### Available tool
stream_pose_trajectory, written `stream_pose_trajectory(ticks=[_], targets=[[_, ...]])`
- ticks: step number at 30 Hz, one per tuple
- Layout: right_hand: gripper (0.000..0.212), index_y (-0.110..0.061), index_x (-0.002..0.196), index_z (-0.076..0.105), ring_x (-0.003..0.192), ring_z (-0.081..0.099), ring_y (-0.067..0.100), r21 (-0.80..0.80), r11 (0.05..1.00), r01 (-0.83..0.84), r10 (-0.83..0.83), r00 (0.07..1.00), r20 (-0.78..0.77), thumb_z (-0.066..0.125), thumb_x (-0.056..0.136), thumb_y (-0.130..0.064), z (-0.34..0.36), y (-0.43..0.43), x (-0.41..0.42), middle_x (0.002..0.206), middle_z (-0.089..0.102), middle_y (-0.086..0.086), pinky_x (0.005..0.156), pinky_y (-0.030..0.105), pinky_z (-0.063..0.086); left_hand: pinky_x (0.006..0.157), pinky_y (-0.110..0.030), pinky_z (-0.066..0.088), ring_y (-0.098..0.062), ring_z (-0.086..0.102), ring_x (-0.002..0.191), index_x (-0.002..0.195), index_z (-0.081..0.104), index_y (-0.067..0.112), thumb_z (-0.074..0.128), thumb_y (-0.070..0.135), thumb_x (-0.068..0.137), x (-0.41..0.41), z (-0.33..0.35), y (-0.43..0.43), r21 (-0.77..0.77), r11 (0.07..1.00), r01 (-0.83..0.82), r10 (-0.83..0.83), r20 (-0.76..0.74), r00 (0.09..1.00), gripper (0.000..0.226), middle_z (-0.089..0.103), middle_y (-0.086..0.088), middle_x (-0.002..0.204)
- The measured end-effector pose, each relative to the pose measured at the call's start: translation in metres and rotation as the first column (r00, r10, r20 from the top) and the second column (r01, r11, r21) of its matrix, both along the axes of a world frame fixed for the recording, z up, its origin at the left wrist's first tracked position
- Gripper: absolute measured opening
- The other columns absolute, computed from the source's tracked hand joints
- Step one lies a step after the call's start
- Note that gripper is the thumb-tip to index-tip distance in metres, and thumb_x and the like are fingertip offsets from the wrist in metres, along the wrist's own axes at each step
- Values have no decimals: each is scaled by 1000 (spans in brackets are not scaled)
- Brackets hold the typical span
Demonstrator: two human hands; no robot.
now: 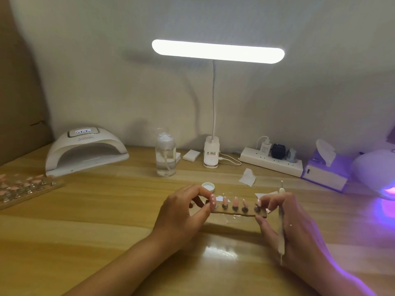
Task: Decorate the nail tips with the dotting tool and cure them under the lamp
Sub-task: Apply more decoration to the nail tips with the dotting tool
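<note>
Head: R hand [292, 223] part-hides dotting tool [280, 236]; nail tips [235, 202] maybe five.

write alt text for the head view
The left hand and right hand hold a wooden strip of five pink nail tips over a table; the right also grips a dotting tool. Behind stand a curing lamp at left, a pump bottle and a lit desk lamp.

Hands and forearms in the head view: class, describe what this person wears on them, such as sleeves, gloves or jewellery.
The left hand and the right hand are both bare: no gloves. The forearms show no sleeve, watch or bracelet up to the picture's edge. Rings or nail polish on the fingers are too blurred to tell.
</note>
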State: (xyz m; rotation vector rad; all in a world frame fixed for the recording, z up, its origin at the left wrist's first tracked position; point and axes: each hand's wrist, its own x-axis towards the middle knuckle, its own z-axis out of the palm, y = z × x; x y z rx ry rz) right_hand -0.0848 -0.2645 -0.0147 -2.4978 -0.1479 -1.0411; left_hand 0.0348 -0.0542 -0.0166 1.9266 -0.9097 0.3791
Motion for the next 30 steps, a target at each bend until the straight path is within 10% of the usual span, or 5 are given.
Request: stream_pose_trajectory(ticks=[20, 30], targets=[[53, -33, 98, 32, 100, 61, -7, 23, 1000, -6, 7, 1000, -7, 77, 79, -13, -6, -5, 4, 110, 58, -24, 76, 11, 41, 68, -29, 59, -7, 70, 91, 88, 68, 16, 73, 11, 87, -5, 3, -1, -62, 989, 137, -142, -80, 987, 7, 73, 9, 90], [50, -30, 97, 34, 98, 65, 3, 37, 999, 6, -6, 1000, -8, 77, 81, -13, -5, -4, 5, 108, 59, -20, 78, 27, 50, 64, -36, 60, -7, 71, 79, 90, 69, 17, 74, 15, 87, -5, 2, -1, -74, 988, 134, -143, -135, 980, 7, 73, 10, 92]])
